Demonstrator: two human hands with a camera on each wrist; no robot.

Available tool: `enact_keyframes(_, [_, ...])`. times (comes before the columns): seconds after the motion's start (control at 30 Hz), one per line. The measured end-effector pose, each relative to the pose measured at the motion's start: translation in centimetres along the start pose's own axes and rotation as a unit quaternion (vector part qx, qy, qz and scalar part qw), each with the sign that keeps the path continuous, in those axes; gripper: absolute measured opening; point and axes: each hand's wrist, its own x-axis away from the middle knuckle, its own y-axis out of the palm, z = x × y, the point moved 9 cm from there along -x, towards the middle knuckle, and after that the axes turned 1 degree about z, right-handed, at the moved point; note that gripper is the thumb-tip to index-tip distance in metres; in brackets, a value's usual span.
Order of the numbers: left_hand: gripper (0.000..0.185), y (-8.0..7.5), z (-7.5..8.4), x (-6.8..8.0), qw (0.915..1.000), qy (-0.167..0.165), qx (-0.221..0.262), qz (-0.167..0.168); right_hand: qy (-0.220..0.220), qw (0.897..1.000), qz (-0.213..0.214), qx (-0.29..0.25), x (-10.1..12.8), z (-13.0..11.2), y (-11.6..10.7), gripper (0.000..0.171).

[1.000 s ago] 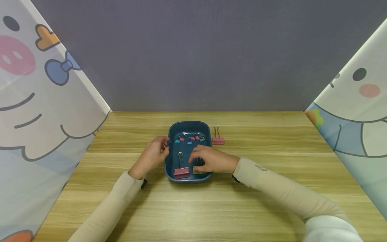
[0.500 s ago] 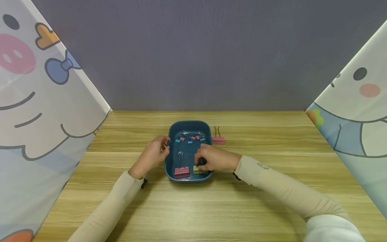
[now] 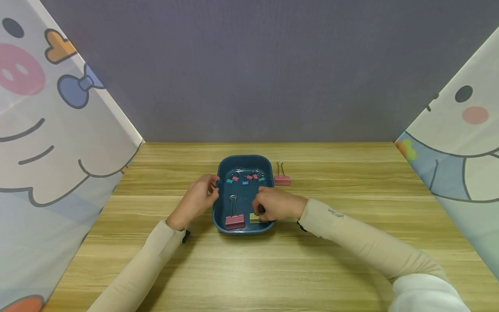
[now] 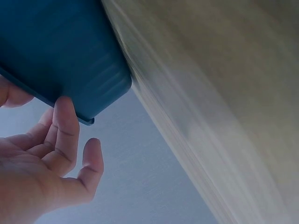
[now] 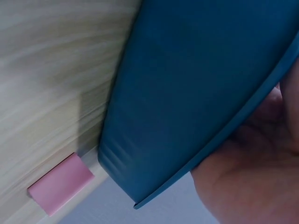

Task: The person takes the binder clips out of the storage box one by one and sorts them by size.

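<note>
A blue tray (image 3: pixel 243 164) sits mid-table (image 3: pixel 351 225) before a grey wall (image 3: pixel 257 69). The left hand (image 3: pixel 196 198) grips its left rim; the right hand (image 3: pixel 276 203) pinches a yellow clip (image 3: pixel 254 219) at its near right corner.

We see a wooden table (image 3: pixel 351 208) with a light, streaked grain running side to side. Directly on it, near the middle, sits a dark blue tray (image 3: pixel 243 162) with rounded corners. Just beside the tray's right far corner lies a pink binder clip (image 3: pixel 281 180) on the bare wood, its wire handles pointing away from us; from the right wrist view we catch the same clip (image 5: pixel 60 184) just beside the tray's outer wall (image 5: pixel 177 102), with a narrow strip of wood between them.
</note>
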Motion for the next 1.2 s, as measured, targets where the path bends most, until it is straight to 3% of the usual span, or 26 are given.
enact_keyframes(0.67, [0.03, 0.03, 0.11, -0.01, 1.0, 0.009, 0.0, 0.004, 0.054, 0.998, -0.01, 0.021, -0.33, 0.3, 0.5, 0.012])
enact_keyframes(1.2, [0.03, -0.03, -0.06, -0.1, 0.9999, 0.01, -0.001, 0.007, 0.019, 0.999, 0.032, 0.012, -0.7, 0.26, 0.21, 0.015])
